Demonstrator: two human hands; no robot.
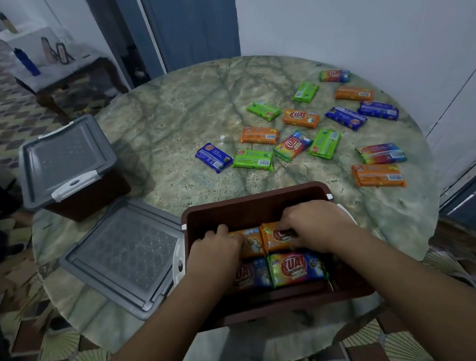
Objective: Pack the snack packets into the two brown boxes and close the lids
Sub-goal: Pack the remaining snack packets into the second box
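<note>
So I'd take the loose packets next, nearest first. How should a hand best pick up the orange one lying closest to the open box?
The orange packet lies flat on the table, long side running left to right, clear of the rainbow packet behind it. Probably best to come from above with the right hand, thumb on the near long edge and fingers on the far one, pinching across its narrow width.

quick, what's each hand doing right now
Left hand: fingers curled on the left orange snack packet in the open brown plastic box.
Right hand: gripping the right orange snack packet.
</note>
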